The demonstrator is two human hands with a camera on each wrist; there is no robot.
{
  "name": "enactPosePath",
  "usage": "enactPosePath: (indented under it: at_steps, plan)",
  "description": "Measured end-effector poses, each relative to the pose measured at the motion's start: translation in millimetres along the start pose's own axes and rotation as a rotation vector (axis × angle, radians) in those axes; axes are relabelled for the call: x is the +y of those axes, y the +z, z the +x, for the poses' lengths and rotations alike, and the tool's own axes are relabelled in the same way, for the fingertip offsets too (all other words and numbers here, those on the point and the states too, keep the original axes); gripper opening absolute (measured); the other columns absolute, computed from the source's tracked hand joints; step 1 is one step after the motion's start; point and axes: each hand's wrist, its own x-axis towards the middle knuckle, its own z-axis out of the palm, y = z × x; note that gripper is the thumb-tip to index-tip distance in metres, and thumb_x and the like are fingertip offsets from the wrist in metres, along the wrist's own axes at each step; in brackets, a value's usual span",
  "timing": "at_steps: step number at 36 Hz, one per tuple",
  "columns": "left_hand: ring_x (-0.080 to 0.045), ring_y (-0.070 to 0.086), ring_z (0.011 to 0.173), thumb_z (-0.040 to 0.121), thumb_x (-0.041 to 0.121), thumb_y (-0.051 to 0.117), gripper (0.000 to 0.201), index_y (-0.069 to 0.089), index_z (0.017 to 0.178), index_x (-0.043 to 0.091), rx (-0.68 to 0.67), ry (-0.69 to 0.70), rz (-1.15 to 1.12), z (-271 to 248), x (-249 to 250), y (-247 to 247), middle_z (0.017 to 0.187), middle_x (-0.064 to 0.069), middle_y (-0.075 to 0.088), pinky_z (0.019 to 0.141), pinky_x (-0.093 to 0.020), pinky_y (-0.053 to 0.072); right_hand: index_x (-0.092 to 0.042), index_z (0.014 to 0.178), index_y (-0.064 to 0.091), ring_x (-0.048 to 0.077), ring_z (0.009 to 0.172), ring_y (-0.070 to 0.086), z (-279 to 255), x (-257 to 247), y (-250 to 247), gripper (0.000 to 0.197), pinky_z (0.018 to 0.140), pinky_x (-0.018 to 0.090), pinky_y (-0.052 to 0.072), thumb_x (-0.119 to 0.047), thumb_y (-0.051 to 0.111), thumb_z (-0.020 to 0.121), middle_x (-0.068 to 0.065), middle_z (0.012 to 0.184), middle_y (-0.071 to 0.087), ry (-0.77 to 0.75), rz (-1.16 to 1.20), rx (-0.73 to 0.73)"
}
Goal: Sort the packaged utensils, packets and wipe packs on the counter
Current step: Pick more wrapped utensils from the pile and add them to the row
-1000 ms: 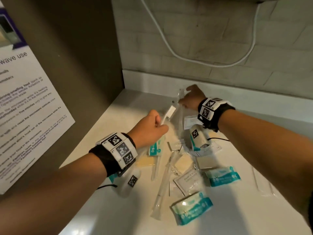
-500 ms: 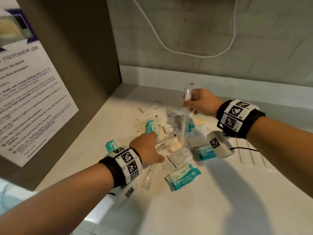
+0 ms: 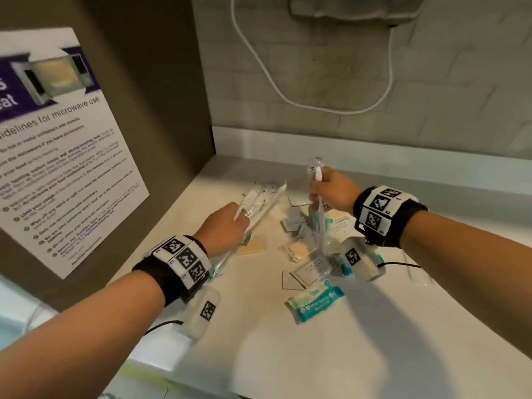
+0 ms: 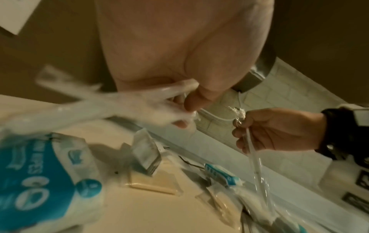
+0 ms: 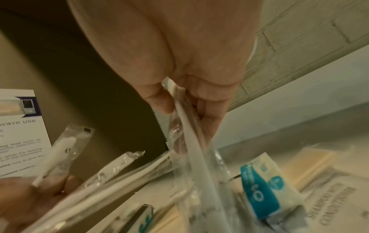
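Observation:
My left hand [image 3: 234, 224] grips a bundle of clear-wrapped white utensils [image 3: 260, 201] that fan up and to the right above the pile; the left wrist view shows the fingers [image 4: 196, 97] curled round the wrappers [image 4: 127, 107]. My right hand [image 3: 325, 190] pinches one long wrapped utensil [image 3: 318, 214] upright, its lower end hanging into the pile, and the same utensil [image 5: 187, 126] shows in the right wrist view. On the pale counter [image 3: 374, 341] lie a teal wipe pack [image 3: 315, 300], a white shampoo packet [image 3: 309, 269] and tan packets [image 3: 299, 250].
A brown side panel with a microwave poster [image 3: 66, 156] walls the left. The tiled back wall carries a white cable [image 3: 288, 93]. Clear wrapped items [image 3: 417, 273] lie apart at the right. Another wipe pack [image 4: 49, 181] lies under my left wrist. The counter's front edge [image 3: 201, 378] is near.
My left hand dropped onto the pile and has come up holding a bundle of wrapped utensils. My right hand has kept its wrapped utensil, raising it more upright.

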Motion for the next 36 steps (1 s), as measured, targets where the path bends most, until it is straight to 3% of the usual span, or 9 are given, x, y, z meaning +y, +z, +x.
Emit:
enactPosePath:
  at_steps: [4, 8, 14, 19, 22, 27, 31, 33, 36]
  plan:
    - [-0.024, 0.062, 0.087, 0.102, 0.03, 0.037, 0.029, 0.058, 0.108, 0.011, 0.068, -0.024, -0.234, -0.3, 3.8, -5.9, 0.101, -0.01, 0.065, 0.074, -0.035, 0.05, -0.019, 0.086, 0.048, 0.021, 0.064, 0.063, 2.7, -10.2, 15.3, 0.017, 0.058, 0.028, 0.046, -0.02, 0.039, 0.1, 0.011, 0.09, 0.066, 0.024, 0.035, -0.072]
    - [-0.021, 0.06, 0.08, 0.102, 0.031, 0.037, 0.028, 0.06, 0.104, 0.015, 0.052, 0.005, -0.352, -2.2, 8.5, -7.9, 0.099, -0.013, 0.067, 0.075, -0.035, 0.051, -0.011, 0.117, 0.053, 0.022, 0.074, 0.069, 9.9, -16.6, 32.2, 0.04, 0.059, 0.028, 0.051, -0.044, 0.045, 0.097, 0.007, 0.104, 0.066, 0.039, 0.08, -0.097]
    - [-0.024, 0.059, 0.059, 0.1, 0.032, 0.039, 0.018, 0.054, 0.105, 0.025, -0.074, -0.12, -0.565, -3.0, 6.1, -0.9, 0.073, -0.014, 0.067, 0.067, -0.045, 0.055, 0.006, 0.095, 0.065, 0.027, 0.068, 0.067, 20.5, -29.4, 36.3, 0.024, 0.078, 0.049, 0.057, -0.018, 0.063, 0.091, 0.023, 0.094, 0.071, -0.071, 0.19, -0.007]
    - [-0.02, 0.07, 0.063, 0.104, 0.029, 0.037, 0.019, 0.05, 0.115, 0.021, -0.051, -0.087, -0.515, -0.3, 4.9, -1.0, 0.099, -0.014, 0.068, 0.056, -0.036, 0.059, 0.0, 0.083, 0.065, 0.037, 0.075, 0.071, 30.2, -28.6, 32.0, 0.018, 0.079, 0.056, 0.056, -0.017, 0.068, 0.087, 0.017, 0.077, 0.073, -0.09, 0.169, 0.013]
    - [-0.024, 0.073, 0.074, 0.103, 0.023, 0.038, 0.019, 0.049, 0.118, 0.019, -0.02, -0.079, -0.546, 7.9, 1.8, -6.9, 0.11, -0.007, 0.064, 0.056, -0.031, 0.057, 0.004, 0.093, 0.063, 0.029, 0.066, 0.07, 33.2, -26.9, 26.8, 0.018, 0.078, 0.052, 0.058, -0.013, 0.065, 0.087, 0.016, 0.074, 0.072, -0.085, 0.168, 0.019]
    - [-0.022, 0.063, 0.069, 0.102, 0.024, 0.038, 0.021, 0.049, 0.121, 0.022, 0.103, -0.015, -0.528, 27.5, -5.1, -25.9, 0.093, -0.008, 0.067, 0.065, -0.037, 0.057, -0.008, 0.112, 0.041, 0.018, 0.065, 0.063, 37.4, -19.7, 10.0, 0.031, 0.069, 0.038, 0.055, -0.024, 0.057, 0.092, 0.01, 0.08, 0.067, -0.043, 0.13, 0.077]
    - [-0.015, 0.049, 0.06, 0.101, 0.028, 0.045, 0.028, 0.05, 0.121, 0.01, 0.146, 0.015, -0.507, 44.8, -7.1, -36.8, 0.075, -0.003, 0.057, 0.056, -0.029, 0.043, -0.009, 0.133, 0.029, 0.026, 0.076, 0.067, 41.2, -10.6, -6.3, 0.051, 0.063, 0.032, 0.056, -0.029, 0.053, 0.093, 0.017, 0.109, 0.062, 0.033, 0.183, 0.143]
    - [-0.014, 0.049, 0.06, 0.095, 0.038, 0.056, 0.034, 0.052, 0.116, 0.011, 0.141, 0.022, -0.424, 51.4, -6.9, -39.6, 0.077, -0.002, 0.057, 0.057, -0.028, 0.042, -0.011, 0.133, 0.027, 0.025, 0.064, 0.066, 39.2, -8.2, -12.2, 0.049, 0.052, 0.028, 0.053, -0.025, 0.053, 0.093, 0.017, 0.106, 0.058, 0.047, 0.241, 0.145]
    - [-0.014, 0.061, 0.081, 0.08, 0.053, 0.071, 0.05, 0.054, 0.113, 0.021, 0.111, 0.015, -0.177, 58.2, -12.1, -39.7, 0.096, 0.002, 0.063, 0.074, -0.033, 0.052, -0.012, 0.131, 0.029, 0.029, 0.072, 0.062, 37.4, 0.0, -19.1, 0.057, 0.061, 0.034, 0.051, -0.03, 0.058, 0.086, 0.014, 0.099, 0.056, 0.054, 0.196, 0.145]
